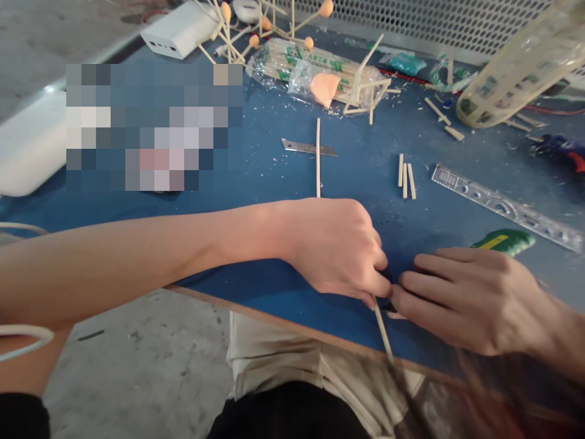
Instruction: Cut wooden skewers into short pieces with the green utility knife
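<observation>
My left hand [338,244] is closed, its thumb and forefinger pinching a thin wooden stick [382,332] that slants down past the table's front edge. My right hand [470,299] is curled with its fingertips against the left ones. A small dark piece shows under its fingers, but what it grips is mostly hidden. Beyond my left wrist lies another wooden stick [319,164], crossing over a loose cutter blade [304,146]; its near end goes out of sight behind the hand. A green utility knife [507,241] shows just behind my right hand.
Several short stick pieces [404,180] and a clear ruler [503,207] lie to the right. Farther back are a bag of sticks [292,67], stick frames with orange balls, a see-through container [512,73] and a glue gun [560,149]. A white power bank [180,30] stands at back left.
</observation>
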{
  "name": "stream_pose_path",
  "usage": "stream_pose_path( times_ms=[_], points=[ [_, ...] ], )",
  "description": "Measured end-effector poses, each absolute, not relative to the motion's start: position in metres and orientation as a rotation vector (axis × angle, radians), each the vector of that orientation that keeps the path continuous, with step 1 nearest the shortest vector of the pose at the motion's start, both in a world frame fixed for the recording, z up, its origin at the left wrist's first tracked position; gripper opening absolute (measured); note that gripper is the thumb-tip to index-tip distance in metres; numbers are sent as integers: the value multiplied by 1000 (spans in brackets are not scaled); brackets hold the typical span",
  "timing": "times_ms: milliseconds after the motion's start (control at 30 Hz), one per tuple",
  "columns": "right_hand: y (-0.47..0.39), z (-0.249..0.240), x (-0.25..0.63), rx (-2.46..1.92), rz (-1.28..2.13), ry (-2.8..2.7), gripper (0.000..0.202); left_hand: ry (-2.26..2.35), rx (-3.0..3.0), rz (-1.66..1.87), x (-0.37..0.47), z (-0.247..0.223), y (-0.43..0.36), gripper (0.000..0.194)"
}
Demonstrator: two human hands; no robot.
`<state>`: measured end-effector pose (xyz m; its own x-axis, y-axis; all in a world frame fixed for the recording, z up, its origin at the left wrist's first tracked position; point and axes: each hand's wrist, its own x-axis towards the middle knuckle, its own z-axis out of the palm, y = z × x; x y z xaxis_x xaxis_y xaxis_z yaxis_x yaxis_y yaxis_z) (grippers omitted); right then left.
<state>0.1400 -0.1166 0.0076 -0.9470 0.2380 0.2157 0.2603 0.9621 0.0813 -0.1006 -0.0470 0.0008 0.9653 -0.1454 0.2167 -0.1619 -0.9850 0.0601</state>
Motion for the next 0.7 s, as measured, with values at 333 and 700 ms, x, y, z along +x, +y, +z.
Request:
stream_pose_path(
  times_ms=[333,700],
  points=[
    [-120,4,144,-388,-151,-2914,11,-187,2994,231,-100,1,-46,38],
    [-119,4,143,-413,-126,-2939,13,-160,2984,286,-100,2,-49,33]
  ],
)
